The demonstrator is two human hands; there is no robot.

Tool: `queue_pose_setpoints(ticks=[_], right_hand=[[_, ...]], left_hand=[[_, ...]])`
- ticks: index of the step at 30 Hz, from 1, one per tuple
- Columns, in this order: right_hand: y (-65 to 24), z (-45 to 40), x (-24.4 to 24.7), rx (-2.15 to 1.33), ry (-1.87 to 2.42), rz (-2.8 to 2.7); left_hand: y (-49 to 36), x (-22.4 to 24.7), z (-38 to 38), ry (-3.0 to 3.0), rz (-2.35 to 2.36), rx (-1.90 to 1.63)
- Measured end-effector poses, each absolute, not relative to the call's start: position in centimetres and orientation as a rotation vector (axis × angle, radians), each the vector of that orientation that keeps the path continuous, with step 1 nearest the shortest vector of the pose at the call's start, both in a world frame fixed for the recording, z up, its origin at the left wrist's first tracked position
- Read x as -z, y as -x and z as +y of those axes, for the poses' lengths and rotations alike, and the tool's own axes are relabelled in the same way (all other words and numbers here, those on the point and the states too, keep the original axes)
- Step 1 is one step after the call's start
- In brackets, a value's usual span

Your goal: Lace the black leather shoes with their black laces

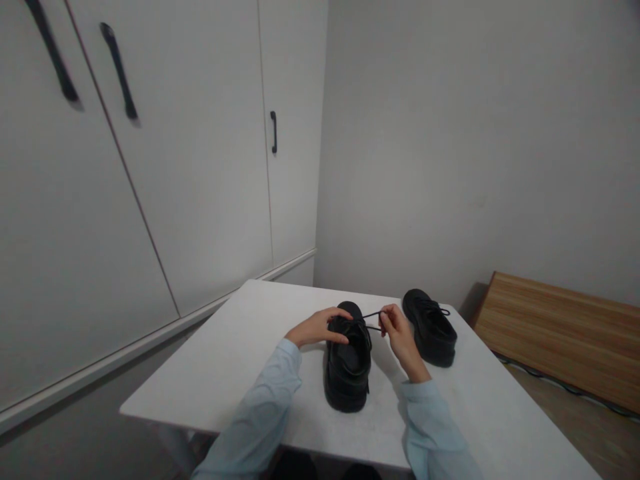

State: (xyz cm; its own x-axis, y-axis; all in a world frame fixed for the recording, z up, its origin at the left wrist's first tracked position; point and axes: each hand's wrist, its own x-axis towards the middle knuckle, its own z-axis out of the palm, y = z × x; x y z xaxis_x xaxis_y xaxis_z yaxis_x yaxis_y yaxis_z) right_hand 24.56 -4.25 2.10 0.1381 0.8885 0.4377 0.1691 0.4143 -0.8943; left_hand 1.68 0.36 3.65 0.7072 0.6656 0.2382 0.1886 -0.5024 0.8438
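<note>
A black lace-up shoe stands upright on the white table, its toe pointing away from me. My left hand grips the shoe from its left side, fingers over the lace area and thumb by the opening. To the right of the shoe, my right hand is closed in a pinch on a black shoelace. The lace stretches from the shoe to my fingertips, with a second strand just below it. A matching black shoe sits farther right, its lace showing on top.
White cabinets with dark handles line the left side. A plain wall rises behind the table. Past the table's right edge is a wood-grain board, with a dark cable running along its lower edge.
</note>
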Motion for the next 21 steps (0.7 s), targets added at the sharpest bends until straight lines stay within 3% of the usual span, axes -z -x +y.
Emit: queue_pose_setpoints(ticks=[21], right_hand=[[-24.85,-4.88,-2.43,0.06,1.338,-1.606]], left_hand=[[-1.76,-3.8,0.23,-2.06,0.675,-0.71]])
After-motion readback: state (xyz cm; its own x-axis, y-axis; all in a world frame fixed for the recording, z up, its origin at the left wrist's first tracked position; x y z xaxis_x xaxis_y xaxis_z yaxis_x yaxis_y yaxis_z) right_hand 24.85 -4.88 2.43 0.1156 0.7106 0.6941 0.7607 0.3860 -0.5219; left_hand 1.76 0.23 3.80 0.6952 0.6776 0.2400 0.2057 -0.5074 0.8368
